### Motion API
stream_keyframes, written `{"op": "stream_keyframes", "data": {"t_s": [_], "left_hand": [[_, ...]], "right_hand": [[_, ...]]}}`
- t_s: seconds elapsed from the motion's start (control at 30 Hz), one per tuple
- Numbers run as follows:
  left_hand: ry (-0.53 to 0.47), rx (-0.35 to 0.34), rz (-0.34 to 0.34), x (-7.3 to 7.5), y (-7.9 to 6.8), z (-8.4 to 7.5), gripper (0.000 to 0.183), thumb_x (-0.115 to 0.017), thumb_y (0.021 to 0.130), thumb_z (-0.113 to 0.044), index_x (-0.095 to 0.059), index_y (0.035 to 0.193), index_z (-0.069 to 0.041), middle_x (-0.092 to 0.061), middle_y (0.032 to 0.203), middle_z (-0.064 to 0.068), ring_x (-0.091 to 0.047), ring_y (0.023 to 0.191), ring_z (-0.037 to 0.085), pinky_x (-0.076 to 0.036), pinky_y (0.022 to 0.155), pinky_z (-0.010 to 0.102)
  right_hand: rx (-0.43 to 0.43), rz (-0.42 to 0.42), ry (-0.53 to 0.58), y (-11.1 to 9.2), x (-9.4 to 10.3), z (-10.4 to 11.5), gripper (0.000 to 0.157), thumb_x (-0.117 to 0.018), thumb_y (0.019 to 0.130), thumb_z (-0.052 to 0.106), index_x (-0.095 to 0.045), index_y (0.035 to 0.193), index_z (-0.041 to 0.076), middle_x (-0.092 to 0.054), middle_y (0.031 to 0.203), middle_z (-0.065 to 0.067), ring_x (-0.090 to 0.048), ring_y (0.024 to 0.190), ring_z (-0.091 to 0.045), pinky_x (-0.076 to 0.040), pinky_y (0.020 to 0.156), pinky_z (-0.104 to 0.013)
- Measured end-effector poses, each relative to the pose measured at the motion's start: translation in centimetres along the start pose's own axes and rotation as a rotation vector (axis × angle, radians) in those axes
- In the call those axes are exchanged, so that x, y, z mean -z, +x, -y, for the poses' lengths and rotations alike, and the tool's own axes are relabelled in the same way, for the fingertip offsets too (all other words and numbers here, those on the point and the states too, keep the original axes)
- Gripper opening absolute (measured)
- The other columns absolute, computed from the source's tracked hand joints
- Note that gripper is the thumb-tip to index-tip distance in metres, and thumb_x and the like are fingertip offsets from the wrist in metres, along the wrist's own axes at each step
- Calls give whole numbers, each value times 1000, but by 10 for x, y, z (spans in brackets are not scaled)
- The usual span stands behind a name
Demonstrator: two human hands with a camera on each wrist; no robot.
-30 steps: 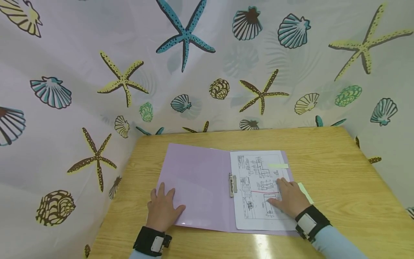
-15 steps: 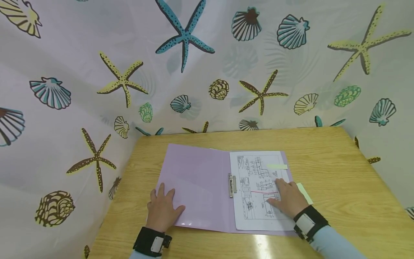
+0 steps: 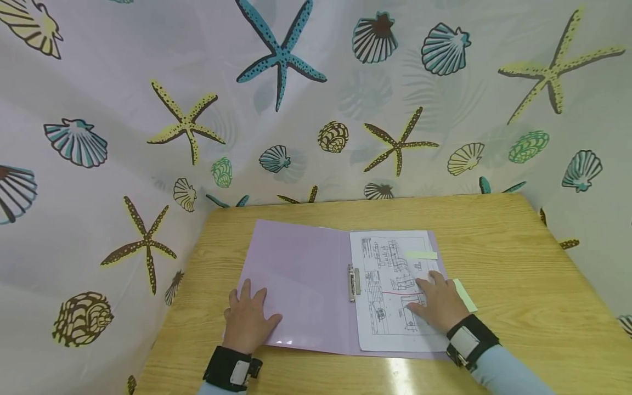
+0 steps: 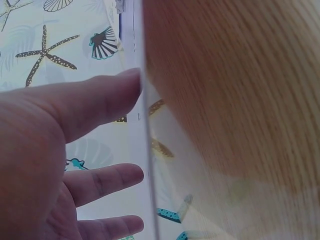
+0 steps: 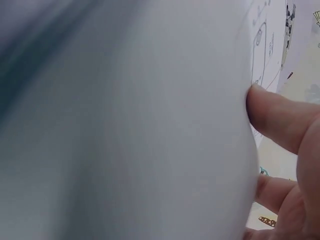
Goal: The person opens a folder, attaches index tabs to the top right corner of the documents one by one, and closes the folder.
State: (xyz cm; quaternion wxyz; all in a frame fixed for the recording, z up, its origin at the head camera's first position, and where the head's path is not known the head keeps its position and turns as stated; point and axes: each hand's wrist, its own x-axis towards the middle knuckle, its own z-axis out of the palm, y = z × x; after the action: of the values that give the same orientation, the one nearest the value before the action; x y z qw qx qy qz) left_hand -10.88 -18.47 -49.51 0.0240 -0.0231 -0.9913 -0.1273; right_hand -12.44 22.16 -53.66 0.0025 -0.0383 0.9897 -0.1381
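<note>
A lilac folder lies spread flat on the wooden table, with a metal clip near its spine. White sheets with technical drawings rest on its right side, a red line crossing the top one. My left hand rests with spread fingers on the lower left corner of the cover; in the left wrist view its thumb touches the cover's surface. My right hand lies on the right part of the top sheet, fingers fairly straight. In the right wrist view its thumb meets the bulging paper.
Pale green sticky strips show on the top sheet and past the folder's right edge. The wooden table extends on both sides. A curtain printed with shells and starfish hangs behind and at the sides.
My right hand's fingers have shifted slightly on the top sheet, its index finger drawn back a little and spread apart. The left hand and the folder stay in place.
</note>
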Motion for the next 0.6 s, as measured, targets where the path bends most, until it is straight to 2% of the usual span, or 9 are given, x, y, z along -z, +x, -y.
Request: {"op": "stream_keyframes", "data": {"t_s": [0.17,0.37,0.5,0.6], "left_hand": [[-1,-4,-5,1,0,-1,67,-79,69,-40,-60,120,-2,-33,139,34,-25,120,59,-39,76,74],[-2,-3,-11,0,0,0,68,-80,68,-40,-60,120,-2,-33,139,34,-26,120,59,-40,75,73],[0,19,-2,-2,1,2,70,-79,69,-41,-58,122,-2,-31,141,33,-24,122,58,-39,79,74],[-6,39,2,-3,2,4,70,-78,71,-42,-57,123,-1,-29,142,33,-22,123,58,-38,82,74]], "right_hand": [[-22,3,8,-2,2,2,68,-77,74,41,-56,126,2,-25,138,-39,-37,108,-56,-47,74,-64],[-35,11,33,-1,1,0,71,-77,74,41,-54,127,1,-23,138,-41,-38,106,-54,-47,74,-63],[-55,9,62,1,-1,-6,87,-78,72,44,-42,135,-4,-25,135,-41,-36,107,-54,-47,73,-62],[-72,5,99,3,2,-13,99,-77,72,45,-27,141,-7,-35,129,-41,-41,105,-53,-47,74,-61]]}}
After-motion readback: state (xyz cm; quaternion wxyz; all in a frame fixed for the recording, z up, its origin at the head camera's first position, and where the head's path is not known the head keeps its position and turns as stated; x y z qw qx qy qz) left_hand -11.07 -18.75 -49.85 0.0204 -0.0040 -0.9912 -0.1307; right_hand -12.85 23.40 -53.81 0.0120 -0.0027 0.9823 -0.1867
